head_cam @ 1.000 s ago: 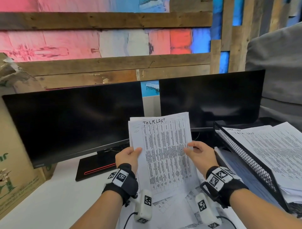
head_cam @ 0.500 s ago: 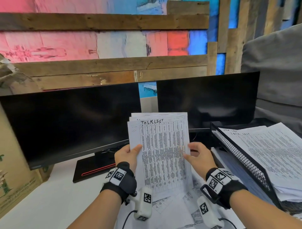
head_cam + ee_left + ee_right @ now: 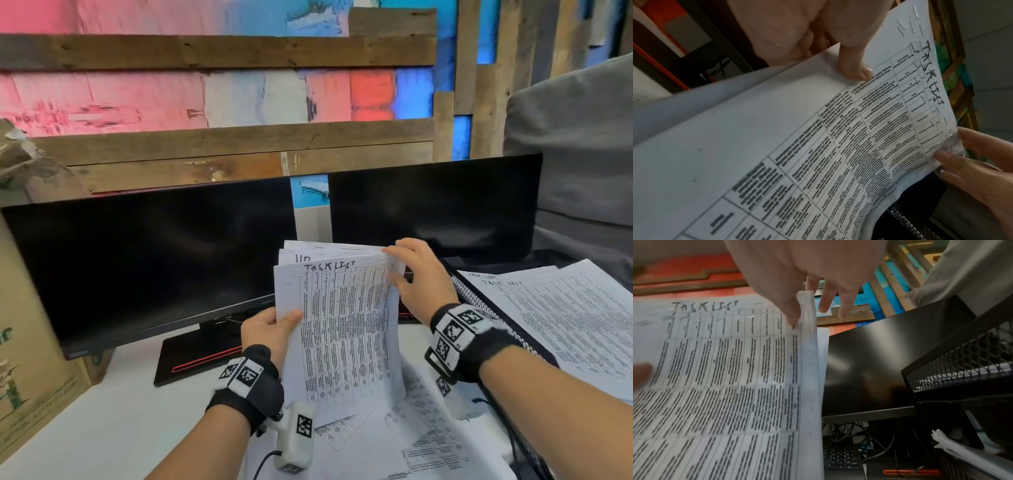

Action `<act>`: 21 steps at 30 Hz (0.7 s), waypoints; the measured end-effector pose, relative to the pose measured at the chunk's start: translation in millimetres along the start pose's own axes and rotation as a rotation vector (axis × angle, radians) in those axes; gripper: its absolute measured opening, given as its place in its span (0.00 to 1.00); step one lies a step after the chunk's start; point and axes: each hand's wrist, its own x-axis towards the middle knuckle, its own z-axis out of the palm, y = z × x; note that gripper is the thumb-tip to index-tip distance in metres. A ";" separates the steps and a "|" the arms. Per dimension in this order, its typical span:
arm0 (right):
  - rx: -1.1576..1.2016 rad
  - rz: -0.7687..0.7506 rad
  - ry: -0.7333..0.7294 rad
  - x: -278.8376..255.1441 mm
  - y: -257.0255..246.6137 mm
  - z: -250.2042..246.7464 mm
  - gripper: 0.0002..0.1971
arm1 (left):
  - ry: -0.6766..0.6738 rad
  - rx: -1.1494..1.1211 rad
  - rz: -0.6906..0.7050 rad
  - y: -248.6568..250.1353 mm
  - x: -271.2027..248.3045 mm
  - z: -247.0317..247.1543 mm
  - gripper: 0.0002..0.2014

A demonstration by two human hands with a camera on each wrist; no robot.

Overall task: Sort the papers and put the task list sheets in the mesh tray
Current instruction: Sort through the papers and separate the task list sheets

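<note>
A stack of papers (image 3: 342, 329) is gripped by the left hand (image 3: 270, 329). The top task list sheet (image 3: 869, 129) is pinched at its corner by the right hand (image 3: 419, 277). Next, it likely should be peeled off and laid in the mesh tray (image 3: 486, 318).

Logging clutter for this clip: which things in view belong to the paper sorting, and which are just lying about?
Part of the job:
- held stack of sheets, front one headed TASK LIST
- left hand, gripping its left edge
- right hand, pinching the top right corner
- mesh tray, task list sheets already in it
- loose papers on the desk

Lying about:
- two dark monitors
- cardboard box
- keyboard
</note>
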 end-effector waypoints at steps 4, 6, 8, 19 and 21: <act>-0.130 -0.195 0.155 -15.2 4.1 8.6 0.22 | 0.009 -0.015 -0.016 -2.9 2.3 -0.7 0.01; -0.169 -0.276 0.174 -22.3 4.7 11.1 0.23 | 0.012 -0.020 -0.027 -4.8 4.3 -2.6 0.01; -0.184 -0.315 0.162 -28.1 5.7 12.8 0.23 | 0.019 -0.016 -0.040 -7.5 5.9 -5.8 0.02; 0.415 0.334 -0.280 -50.1 -1.0 13.8 0.21 | 0.095 -0.124 -0.067 -0.5 12.4 -16.3 0.02; 0.388 0.371 -0.342 -50.1 -1.9 12.4 0.17 | 0.090 -0.150 -0.042 12.3 12.1 -11.0 0.03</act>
